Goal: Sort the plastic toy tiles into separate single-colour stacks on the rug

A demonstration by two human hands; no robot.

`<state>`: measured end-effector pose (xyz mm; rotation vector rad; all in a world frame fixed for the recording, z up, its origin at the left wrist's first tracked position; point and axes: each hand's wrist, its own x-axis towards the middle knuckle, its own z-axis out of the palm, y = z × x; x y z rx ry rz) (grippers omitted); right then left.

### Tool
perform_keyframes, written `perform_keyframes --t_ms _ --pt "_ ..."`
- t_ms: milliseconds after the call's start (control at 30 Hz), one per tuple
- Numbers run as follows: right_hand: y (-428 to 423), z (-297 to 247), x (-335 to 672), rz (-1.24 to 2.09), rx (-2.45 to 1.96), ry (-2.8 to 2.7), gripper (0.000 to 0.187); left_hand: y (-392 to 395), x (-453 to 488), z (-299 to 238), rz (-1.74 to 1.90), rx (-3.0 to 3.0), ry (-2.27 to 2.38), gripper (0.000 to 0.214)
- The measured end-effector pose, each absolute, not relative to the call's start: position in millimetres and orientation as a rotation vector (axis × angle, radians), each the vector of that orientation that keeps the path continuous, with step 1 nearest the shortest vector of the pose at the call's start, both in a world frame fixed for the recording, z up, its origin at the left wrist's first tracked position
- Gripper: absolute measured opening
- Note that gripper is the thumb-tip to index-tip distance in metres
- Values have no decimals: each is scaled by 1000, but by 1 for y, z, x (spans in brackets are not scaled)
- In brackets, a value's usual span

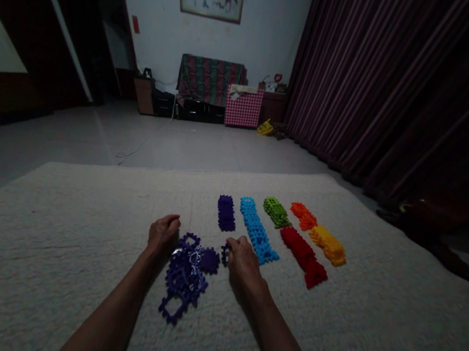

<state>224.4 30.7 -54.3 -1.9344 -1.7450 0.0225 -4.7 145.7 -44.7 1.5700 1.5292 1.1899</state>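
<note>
A loose pile of dark purple interlocking toy pieces, some framed with open middles and some solid, lies on the pale cover between my forearms. At its upper left edge is my left hand, its fingers curled closed; what they hold, if anything, is hidden. My right hand pinches a dark purple toothed piece just right of the pile. Beyond it sits a neat purple row. A long light blue row runs beside and partly behind my right hand.
Farther right lie green, orange, yellow and red rows of similar pieces. The wrinkled cover ends before a tiled floor. Purple curtains hang on the right; cloth-draped furniture stands at the wall.
</note>
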Motion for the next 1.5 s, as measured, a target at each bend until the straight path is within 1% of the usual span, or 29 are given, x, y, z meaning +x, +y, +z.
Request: perform_keyframes --t_ms 100,233,333,500,600,833,967,1133,1300,1500 --pt "31 -48 220 49 -1943 -1753 41 148 -5 -47 1156 1709 1662 33" --pt "27 -37 210 57 -2015 -1656 32 150 -4 -48 1113 1741 1694 35" --pt "21 -31 202 48 -2064 -1644 36 153 -4 -51 1097 1753 1737 34" --pt "18 -27 199 109 -2059 -1703 21 157 -4 -56 1088 1757 1758 34" --pt "18 -27 202 123 -2004 -1730 19 157 -3 -56 1087 1776 1763 34" --pt "16 -29 209 271 -1951 -1779 34 153 -3 -52 1076 1769 1760 35" --pt "19 -34 207 197 -1920 -1694 32 154 -3 -51 1079 1802 1761 35" --pt "32 -48 209 121 -1713 -1540 50 151 -1 -48 1082 1747 1789 33" --pt "39 -60 212 94 -1664 -1487 54 152 0 -48 1095 1753 1792 33" --pt "39 -62 213 78 -1627 -1467 56 157 -2 -54 1091 1762 1798 32"
